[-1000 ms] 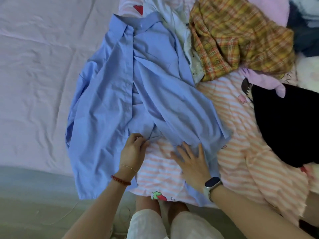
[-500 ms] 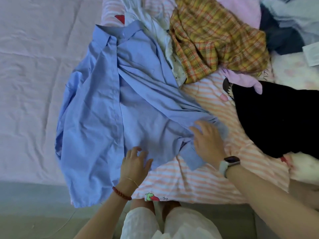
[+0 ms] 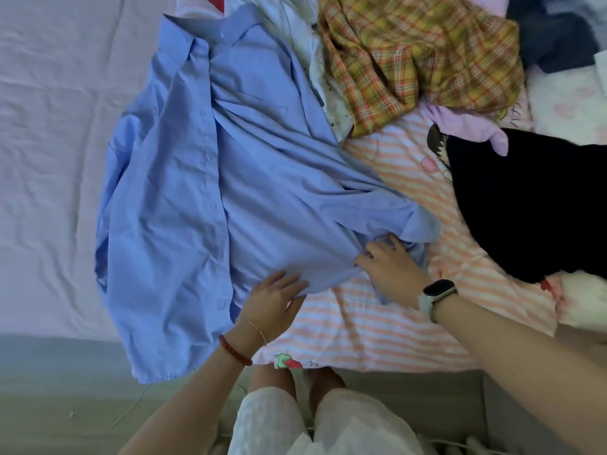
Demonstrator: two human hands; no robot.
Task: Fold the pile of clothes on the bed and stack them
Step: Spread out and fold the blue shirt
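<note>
- Since the earlier frame, both of my hands have shifted along the hem of the blue shirt [image 3: 210, 198] — the left hand [image 3: 272, 300] has slid out to the lower edge and the right hand [image 3: 391, 274] has travelled right, towards the bunched sleeve.
- Head view, hands: my left hand lies flat with the fingers spread, pressing the hem down and gripping nothing. My right hand has its fingers curled into the gathered cloth at the sleeve end, pinching a fold of the shirt.
- Head view, the shirt: it lies front up on the bed sheet [image 3: 49, 159], collar away from me, mostly beyond and to the left of my left hand; its right side overlaps the striped garment [image 3: 387, 316] that runs under both hands.
- Head view, beyond my right hand: the plaid garment [image 3: 414, 60] sits far up, and the black garment [image 3: 532, 205] lies just to the right — the rest of the pile, not yet folded.
- To do this step well, I judge I should hold the hem pinned with the left hand while the right draws the sleeve out straight, then smooth the creases towards the collar before any fold, taking care not to drag the striped garment along.
</note>
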